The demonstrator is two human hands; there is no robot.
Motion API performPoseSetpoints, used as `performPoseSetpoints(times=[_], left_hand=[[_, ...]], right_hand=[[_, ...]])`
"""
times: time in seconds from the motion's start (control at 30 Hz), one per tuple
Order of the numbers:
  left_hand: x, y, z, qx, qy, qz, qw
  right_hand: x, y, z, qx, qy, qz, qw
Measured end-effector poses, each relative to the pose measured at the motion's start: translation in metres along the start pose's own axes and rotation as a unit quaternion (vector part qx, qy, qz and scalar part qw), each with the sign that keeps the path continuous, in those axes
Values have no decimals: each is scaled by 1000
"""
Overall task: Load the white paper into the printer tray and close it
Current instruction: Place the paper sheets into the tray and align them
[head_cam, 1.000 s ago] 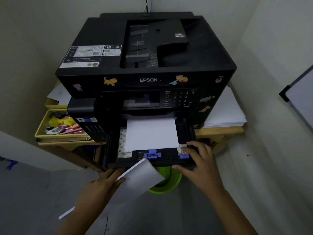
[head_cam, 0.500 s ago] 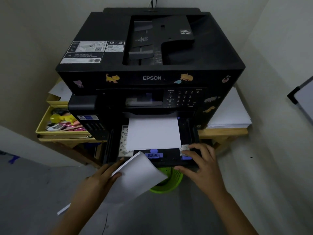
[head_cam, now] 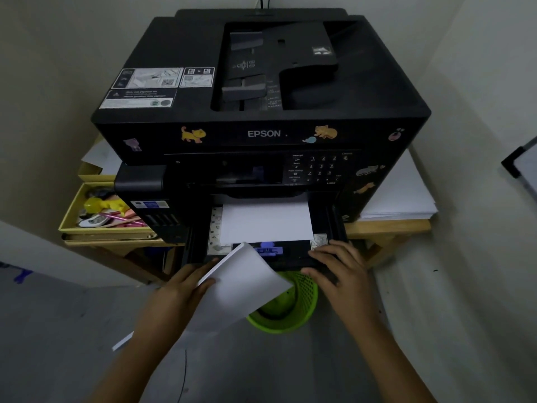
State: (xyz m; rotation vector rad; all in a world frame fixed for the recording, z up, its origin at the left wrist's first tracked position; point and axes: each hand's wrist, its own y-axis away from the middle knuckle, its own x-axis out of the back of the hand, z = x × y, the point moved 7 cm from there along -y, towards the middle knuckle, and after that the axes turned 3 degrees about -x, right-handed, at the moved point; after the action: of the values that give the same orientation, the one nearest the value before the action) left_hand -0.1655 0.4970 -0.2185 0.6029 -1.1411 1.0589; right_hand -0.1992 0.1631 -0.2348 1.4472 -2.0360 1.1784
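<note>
Left hand (head_cam: 177, 298) low and forward, palm down, fingers extended, thumb pinching a paper stack (head_cam: 244, 286). Right hand (head_cam: 340, 274) palm down, fingers spread and curled over the tray (head_cam: 325, 263) front edge. Both forearms bare, reaching in from below.

The black printer (head_cam: 261, 106) stands on a wooden tabletop (head_cam: 386, 226); its paper tray (head_cam: 200, 251) is pulled out at the front, with white sheets (head_cam: 266, 222) lying flat inside; a curled stack of white paper (head_cam: 241, 289) is held tilted just before the tray's front edge.
</note>
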Motion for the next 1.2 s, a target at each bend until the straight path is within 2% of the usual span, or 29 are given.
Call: performPoseSetpoints(times=[0.13, 0.53, 0.77, 1.03, 1.2], left_hand=[[-5, -16, -12, 38, 10, -5, 999], [-8, -55, -27, 14, -10, 8, 1000], [-5, -63, -20, 9, -5, 26, 1000], [-16, -61, -23, -1, -3, 2, 1000], [-16, -66, -23, -1, 5, 12, 1000]], right_hand=[[-5, -17, 6, -28, -11, 1, 1000], [-18, -55, 15, -36, -24, 15, 999], [-18, -69, 10, -90, 28, 36, 995], [-20, -76, 10, -106, 22, 45, 993], [-14, -79, 10, -145, 20, 102, 984]])
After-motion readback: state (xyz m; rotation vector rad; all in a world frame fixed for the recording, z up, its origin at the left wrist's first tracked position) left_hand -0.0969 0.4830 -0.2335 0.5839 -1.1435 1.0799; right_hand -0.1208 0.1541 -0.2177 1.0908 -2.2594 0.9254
